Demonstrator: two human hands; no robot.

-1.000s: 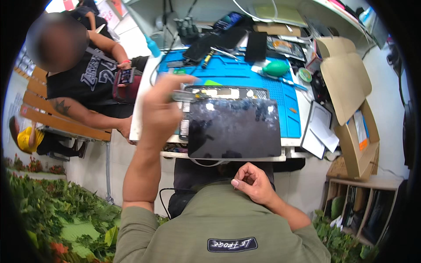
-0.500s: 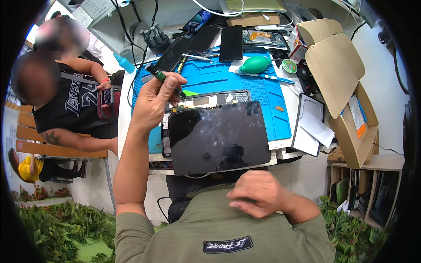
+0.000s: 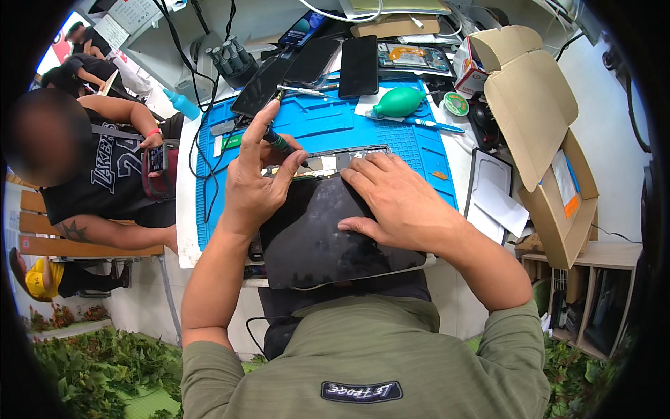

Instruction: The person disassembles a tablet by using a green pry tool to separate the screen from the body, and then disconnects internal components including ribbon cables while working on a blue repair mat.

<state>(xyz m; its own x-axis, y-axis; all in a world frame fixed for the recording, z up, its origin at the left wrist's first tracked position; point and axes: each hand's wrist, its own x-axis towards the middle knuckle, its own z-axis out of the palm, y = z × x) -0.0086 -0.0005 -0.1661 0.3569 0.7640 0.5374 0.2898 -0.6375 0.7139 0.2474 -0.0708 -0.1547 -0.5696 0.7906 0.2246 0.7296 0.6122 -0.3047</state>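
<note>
My left hand (image 3: 259,174) is closed on a slim black and green screwdriver (image 3: 280,144). Its thin tip points down at the exposed inner parts of an opened tablet (image 3: 322,165). A dark, smudged screen panel (image 3: 310,234) overlaps the tablet's lower part and reaches past the near edge of the bench. Fingers spread, my right hand (image 3: 394,199) lies on the panel, its fingertips at the tablet's exposed strip. Whether the screwdriver tip touches a screw is too small to tell.
A blue repair mat (image 3: 328,119) covers the bench. Behind are several phones (image 3: 359,66), a green air blower (image 3: 399,102) and a tool holder (image 3: 234,63). An open cardboard box (image 3: 527,112) stands right. A person in a black top (image 3: 105,167) sits left, holding a phone.
My left hand has lowered the screwdriver to the tablet's exposed strip. From beside my shirt, my right hand has moved up onto the panel. The panel now sits slightly lower and tilted.
</note>
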